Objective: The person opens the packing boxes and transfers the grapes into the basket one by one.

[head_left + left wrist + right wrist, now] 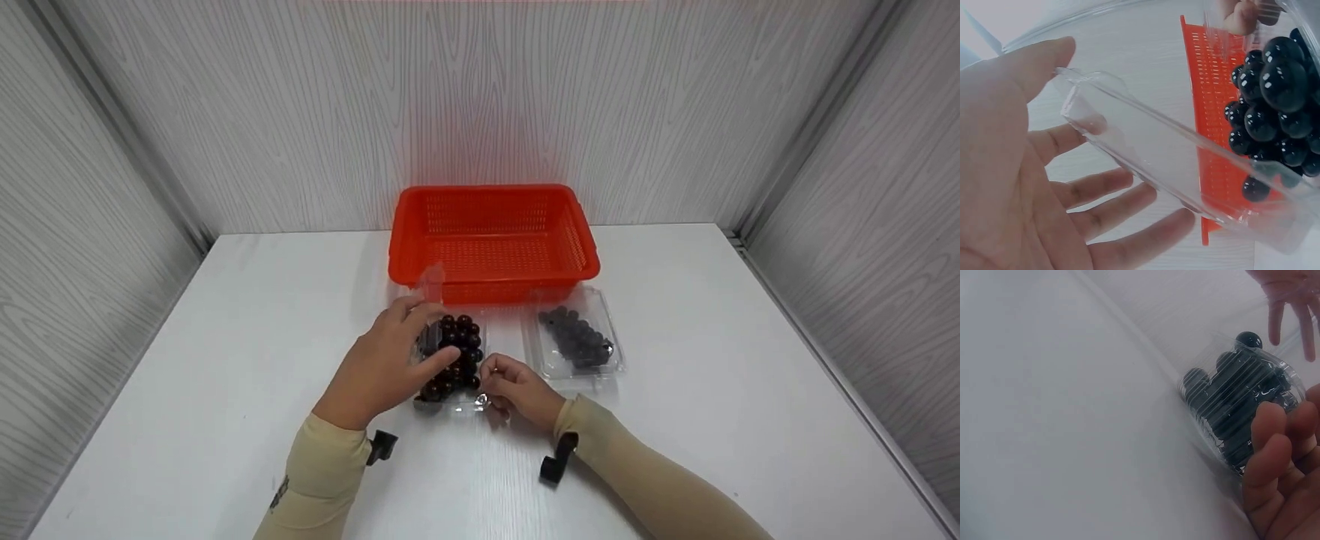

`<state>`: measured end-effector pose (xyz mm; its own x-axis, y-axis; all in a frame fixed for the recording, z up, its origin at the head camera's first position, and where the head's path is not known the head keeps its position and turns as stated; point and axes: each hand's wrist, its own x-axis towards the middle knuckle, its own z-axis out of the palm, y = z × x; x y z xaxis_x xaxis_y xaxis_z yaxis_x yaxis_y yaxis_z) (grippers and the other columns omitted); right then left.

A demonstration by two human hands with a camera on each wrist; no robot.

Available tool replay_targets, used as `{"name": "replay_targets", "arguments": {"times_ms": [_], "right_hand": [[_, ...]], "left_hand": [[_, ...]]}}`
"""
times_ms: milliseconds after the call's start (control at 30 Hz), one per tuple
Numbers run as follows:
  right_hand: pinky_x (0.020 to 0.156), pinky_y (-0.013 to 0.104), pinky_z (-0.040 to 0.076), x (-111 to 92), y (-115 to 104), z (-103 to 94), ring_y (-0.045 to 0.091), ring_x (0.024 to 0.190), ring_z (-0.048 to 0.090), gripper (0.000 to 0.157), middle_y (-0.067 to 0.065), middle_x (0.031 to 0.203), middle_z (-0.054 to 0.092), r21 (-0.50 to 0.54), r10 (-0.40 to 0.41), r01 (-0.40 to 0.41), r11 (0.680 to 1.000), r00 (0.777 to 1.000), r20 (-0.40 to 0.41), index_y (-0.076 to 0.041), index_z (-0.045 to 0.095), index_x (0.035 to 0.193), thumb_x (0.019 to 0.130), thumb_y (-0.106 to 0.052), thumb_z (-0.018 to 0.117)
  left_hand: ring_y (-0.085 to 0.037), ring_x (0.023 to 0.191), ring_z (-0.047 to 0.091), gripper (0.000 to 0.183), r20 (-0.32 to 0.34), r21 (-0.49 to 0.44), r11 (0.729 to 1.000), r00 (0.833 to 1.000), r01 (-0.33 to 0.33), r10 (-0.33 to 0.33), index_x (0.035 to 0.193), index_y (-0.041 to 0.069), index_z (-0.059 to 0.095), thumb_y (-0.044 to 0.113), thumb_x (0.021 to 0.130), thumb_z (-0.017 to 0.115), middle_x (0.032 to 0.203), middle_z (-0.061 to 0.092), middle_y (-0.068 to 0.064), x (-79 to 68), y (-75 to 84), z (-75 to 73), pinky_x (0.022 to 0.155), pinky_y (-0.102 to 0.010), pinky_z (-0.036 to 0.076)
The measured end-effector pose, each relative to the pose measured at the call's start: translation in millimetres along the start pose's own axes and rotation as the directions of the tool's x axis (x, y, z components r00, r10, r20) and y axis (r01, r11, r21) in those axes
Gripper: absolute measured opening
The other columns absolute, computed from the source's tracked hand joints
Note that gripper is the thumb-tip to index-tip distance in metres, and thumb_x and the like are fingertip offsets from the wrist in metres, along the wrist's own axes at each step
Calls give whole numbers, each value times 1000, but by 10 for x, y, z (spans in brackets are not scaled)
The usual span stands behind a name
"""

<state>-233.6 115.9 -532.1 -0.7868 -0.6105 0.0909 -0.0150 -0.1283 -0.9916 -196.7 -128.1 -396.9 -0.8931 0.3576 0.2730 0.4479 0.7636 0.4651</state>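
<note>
A clear plastic clamshell box (459,409) full of glossy black grapes (465,337) stands in front of the red basket, its lid (1145,140) raised on the left. My left hand (382,364) is spread beside that lid; in the left wrist view the thumb is at one edge and the nearly straight fingers touch the plastic. At the near right corner of the box, my right hand (517,390) pinches the rim between thumb and curled fingers. The right wrist view shows the grapes (1227,399) through the ribbed side wall, close to those fingers.
The red perforated basket (491,291) sits against the back wall, with nothing in it. To the right, a second clear box (551,369) with dark grapes (577,337) lies just before it. Grained panels (480,97) enclose the white table (225,390) at the back and both sides.
</note>
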Motion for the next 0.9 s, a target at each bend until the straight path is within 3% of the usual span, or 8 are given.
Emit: {"name": "replay_targets", "arguments": {"times_ms": [133, 500, 633, 733, 900], "right_hand": [[50, 23, 42, -10, -13, -26, 11, 54, 46, 7, -3, 68, 45, 6, -10, 10, 1000, 1000, 7, -10, 52, 98, 104, -10, 54], [47, 23, 43, -49, -29, -60, 12, 53, 47, 11, -3, 67, 45, 38, -14, 13, 999, 1000, 22, -13, 52, 97, 107, -8, 51], [47, 23, 43, -37, -41, -50, 11, 53, 47, 13, -3, 67, 45, 23, -7, 7, 1000, 1000, 16, -14, 52, 96, 106, -6, 50], [47, 23, 43, -30, -45, -45, 12, 53, 48, 10, -2, 67, 44, 12, 0, 0, 1000, 1000, 2, -13, 52, 96, 104, -7, 53], [47, 23, 43, -10, -35, -25, 11, 53, 48, 10, -2, 65, 44, 2, 11, -11, 1000, 1000, -3, -13, 53, 96, 102, -6, 54]], "left_hand": [[-25, 110, 61, 60, -32, 9, 1000, 999, -4, 5, 145, 23, 56, 57, 97, 65, 144, 52, -5, 5, -25, -13, 90, -49, 58], [-27, 118, 61, 65, -18, 6, 1000, 1000, 7, -7, 147, 23, 53, 64, 97, 59, 138, 57, -5, -44, -90, -135, 96, -52, 56], [-26, 106, 62, 61, -16, 19, 999, 1000, 25, -25, 148, 25, 52, 61, 99, 58, 128, 61, -6, -83, -125, -199, 90, -50, 57], [-25, 105, 62, 58, -28, 25, 999, 998, 48, -47, 147, 27, 52, 58, 99, 60, 125, 62, -5, -103, -160, -227, 91, -50, 57], [-26, 121, 60, 57, -22, -6, 996, 996, 86, -86, 148, 27, 53, 53, 98, 64, 131, 62, -4, -157, -221, -289, 101, -53, 52]]}}
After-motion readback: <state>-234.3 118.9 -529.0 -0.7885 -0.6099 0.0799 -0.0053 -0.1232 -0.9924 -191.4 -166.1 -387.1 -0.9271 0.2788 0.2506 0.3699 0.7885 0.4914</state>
